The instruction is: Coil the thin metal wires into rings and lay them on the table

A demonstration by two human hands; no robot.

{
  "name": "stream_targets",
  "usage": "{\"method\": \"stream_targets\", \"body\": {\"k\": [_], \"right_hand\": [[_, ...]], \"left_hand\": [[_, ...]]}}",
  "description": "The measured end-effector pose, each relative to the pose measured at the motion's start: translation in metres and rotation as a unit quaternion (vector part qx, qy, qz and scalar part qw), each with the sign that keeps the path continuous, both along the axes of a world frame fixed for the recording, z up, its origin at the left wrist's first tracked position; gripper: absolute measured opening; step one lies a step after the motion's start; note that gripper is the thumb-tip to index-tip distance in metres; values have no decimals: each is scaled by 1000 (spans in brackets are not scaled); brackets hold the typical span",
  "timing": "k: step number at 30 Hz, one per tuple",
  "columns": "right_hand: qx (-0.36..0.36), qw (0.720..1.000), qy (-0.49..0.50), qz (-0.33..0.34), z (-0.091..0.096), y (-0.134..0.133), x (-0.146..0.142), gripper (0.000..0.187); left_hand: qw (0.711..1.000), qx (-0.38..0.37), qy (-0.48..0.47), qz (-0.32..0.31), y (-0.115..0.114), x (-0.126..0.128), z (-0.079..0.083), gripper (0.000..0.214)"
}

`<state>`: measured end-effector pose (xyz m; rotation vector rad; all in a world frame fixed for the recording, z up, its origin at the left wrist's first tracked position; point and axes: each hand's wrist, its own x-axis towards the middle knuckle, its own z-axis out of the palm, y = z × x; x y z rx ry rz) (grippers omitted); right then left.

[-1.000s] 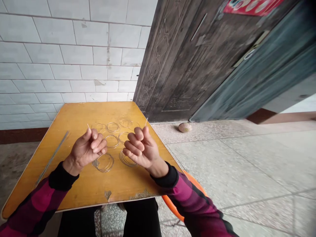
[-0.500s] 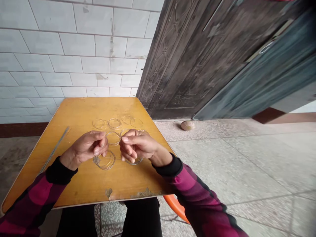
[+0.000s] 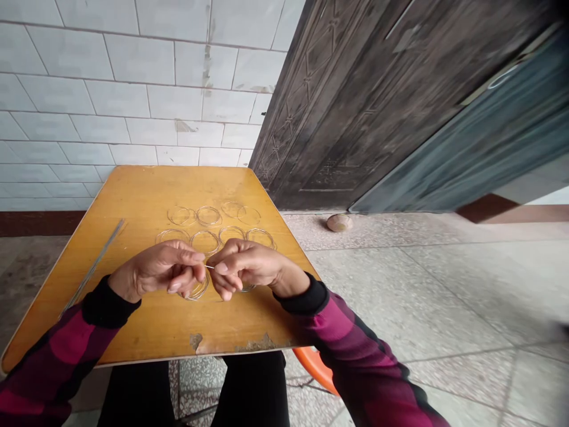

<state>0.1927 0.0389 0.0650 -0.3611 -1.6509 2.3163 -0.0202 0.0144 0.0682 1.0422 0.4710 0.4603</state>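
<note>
My left hand point(image 3: 165, 267) and my right hand point(image 3: 251, 265) meet above the yellow table point(image 3: 146, 188), fingertips almost touching. Between them shows a short bit of thin metal wire point(image 3: 209, 267), pinched by thumb and finger on each side. The rest of that wire is hidden by my fingers. Beyond the hands lie wire coils point(image 3: 205, 251) in two rows. Nearer to me, another wire coil point(image 3: 198, 293) is partly covered by my left hand, and one more is mostly hidden under my right.
A bundle of straight wires point(image 3: 94, 265) lies along the table's left side. The tiled wall point(image 3: 115, 89) stands behind the table, with a dark wooden door point(image 3: 347, 118) to the right. An orange seat point(image 3: 315, 369) is by the table's front right corner. A roundish object point(image 3: 339, 223) rests on the floor.
My hands have come together from a small gap, the left moving right and the right slightly left. The short bit of wire now shows between them. The view has shifted slightly.
</note>
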Motion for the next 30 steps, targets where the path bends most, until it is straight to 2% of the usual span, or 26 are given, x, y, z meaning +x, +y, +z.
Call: {"method": "stream_targets", "body": {"k": [6, 13, 16, 20, 27, 30], "right_hand": [[2, 999, -24, 23, -8, 1, -1, 39], [22, 999, -42, 15, -7, 0, -2, 35], [23, 999, -42, 6, -7, 2, -1, 35], [13, 999, -44, -20, -6, 8, 2, 38], [-25, 995, -5, -94, -3, 15, 1, 42], [28, 985, 15, -167, -5, 14, -3, 42]], "left_hand": [[999, -25, 17, -23, -1, 5, -4, 24], [998, -35, 20, -54, -1, 6, -10, 20], [998, -33, 27, -48, -1, 6, -11, 16], [999, -36, 23, 8, -3, 7, -11, 15], [987, -52, -70, 132, 2, 10, -19, 21], [974, -43, -100, 201, 7, 9, -25, 22]]}}
